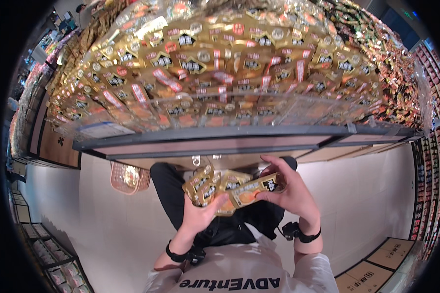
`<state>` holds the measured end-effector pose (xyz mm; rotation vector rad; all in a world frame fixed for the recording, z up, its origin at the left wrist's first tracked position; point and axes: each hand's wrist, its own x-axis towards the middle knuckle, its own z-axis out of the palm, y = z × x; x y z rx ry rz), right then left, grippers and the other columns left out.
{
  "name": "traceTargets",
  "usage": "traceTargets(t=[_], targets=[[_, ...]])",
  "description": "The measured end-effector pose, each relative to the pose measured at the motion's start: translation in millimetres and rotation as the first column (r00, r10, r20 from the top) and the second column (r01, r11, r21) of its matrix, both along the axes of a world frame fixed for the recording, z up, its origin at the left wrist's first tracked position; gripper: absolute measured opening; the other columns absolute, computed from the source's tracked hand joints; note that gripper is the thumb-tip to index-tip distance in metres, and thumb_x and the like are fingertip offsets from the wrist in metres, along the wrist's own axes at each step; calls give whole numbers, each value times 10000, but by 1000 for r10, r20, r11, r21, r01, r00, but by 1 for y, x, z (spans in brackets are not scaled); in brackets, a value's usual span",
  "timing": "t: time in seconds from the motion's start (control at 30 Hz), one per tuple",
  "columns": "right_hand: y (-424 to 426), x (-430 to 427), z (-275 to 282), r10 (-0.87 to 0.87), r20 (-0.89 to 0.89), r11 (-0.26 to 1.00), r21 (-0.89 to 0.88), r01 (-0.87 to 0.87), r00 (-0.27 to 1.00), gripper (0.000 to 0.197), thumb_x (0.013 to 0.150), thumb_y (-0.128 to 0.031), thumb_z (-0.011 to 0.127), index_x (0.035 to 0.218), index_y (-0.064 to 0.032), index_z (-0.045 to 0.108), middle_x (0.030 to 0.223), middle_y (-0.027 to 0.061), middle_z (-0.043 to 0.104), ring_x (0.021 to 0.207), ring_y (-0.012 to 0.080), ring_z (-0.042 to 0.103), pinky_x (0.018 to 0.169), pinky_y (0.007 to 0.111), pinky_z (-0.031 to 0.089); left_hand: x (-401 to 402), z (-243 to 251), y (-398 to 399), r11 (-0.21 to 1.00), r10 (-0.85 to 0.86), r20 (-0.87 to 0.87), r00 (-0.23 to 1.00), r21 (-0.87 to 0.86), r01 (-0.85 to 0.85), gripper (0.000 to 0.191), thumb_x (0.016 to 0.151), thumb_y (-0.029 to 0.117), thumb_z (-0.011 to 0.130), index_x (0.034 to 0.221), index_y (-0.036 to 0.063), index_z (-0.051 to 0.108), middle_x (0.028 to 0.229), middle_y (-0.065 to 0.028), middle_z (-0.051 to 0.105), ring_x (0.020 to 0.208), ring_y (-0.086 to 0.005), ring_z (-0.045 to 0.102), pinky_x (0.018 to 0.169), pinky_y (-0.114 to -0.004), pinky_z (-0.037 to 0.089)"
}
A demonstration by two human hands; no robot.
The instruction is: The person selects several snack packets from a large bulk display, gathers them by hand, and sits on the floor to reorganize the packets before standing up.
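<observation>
Several gold snack packets [205,186] are bunched in my left hand [201,216], its thumb pressed over their lower edge. My right hand [291,188] grips one more gold packet [251,192] by its right end, thumb in front and fingers behind. That packet lies against the right side of the bunch and shows an orange picture on its front. Both hands are above my lap, just in front of the display stand. Beyond them a large heap of like gold packets [220,73] fills the stand behind a clear plastic guard.
The stand's dark metal edge [220,133] runs across in front of me. A pink plastic basket [126,179] with shiny packets stands on the floor at left. Packed shelves [431,183] line the right side, brown cartons [370,273] the lower right. Low racks [55,256] stand lower left.
</observation>
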<state>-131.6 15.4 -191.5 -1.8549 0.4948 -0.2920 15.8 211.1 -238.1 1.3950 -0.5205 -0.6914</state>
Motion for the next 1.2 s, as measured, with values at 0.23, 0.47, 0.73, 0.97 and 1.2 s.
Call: traceTargets(t=[0.23, 0.47, 0.73, 0.97, 1.2], targets=[[-13, 6, 25, 317, -52, 948, -24, -319, 947, 905, 756, 95, 726, 1526, -119, 302, 1176, 106, 618, 1089, 248, 611, 954, 361, 495, -1, 8, 5, 989, -149, 42, 988, -2, 149, 331, 832, 81, 776, 1099, -53, 634, 1005, -80, 715, 887, -104, 645, 816, -274, 530], [-13, 22, 22, 512, -175, 848, -49, -527, 841, 629, 873, -6, 626, 1448, -98, 389, 1196, 170, 607, 1141, 367, 566, 926, 420, 468, -6, 0, 10, 990, -142, -33, 989, 9, 143, 341, 807, 25, 771, 1104, -36, 616, 977, -75, 696, 864, -114, 648, 772, -280, 531], [-11, 32, 17, 454, -146, 851, -219, -476, 879, 286, 933, -170, 651, 1174, -24, 606, 1008, 166, 680, 876, 324, 662, 773, 386, 512, -7, 6, 11, 998, -51, -53, 997, -49, 49, 291, 825, 13, 746, 1083, -18, 616, 920, -40, 668, 803, -94, 622, 717, -252, 518], [-32, 17, 119, 162, 118, 896, -433, -95, 980, 153, 835, -36, 733, 963, -7, 654, 854, 102, 675, 754, 248, 668, 703, 316, 513, 4, -8, 18, 982, -49, -240, 970, -187, 4, 203, 906, 12, 654, 1096, -18, 587, 897, -81, 659, 788, -139, 632, 710, -278, 526], [-111, 40, 238, -33, 402, 640, -695, 328, 915, 224, 819, -82, 760, 996, 3, 650, 875, 43, 690, 825, 111, 651, 740, 269, 516, 3, -16, 19, 984, -60, -257, 965, -177, 14, 239, 907, 22, 634, 1133, -19, 569, 895, -98, 644, 801, -179, 634, 730, -307, 527]])
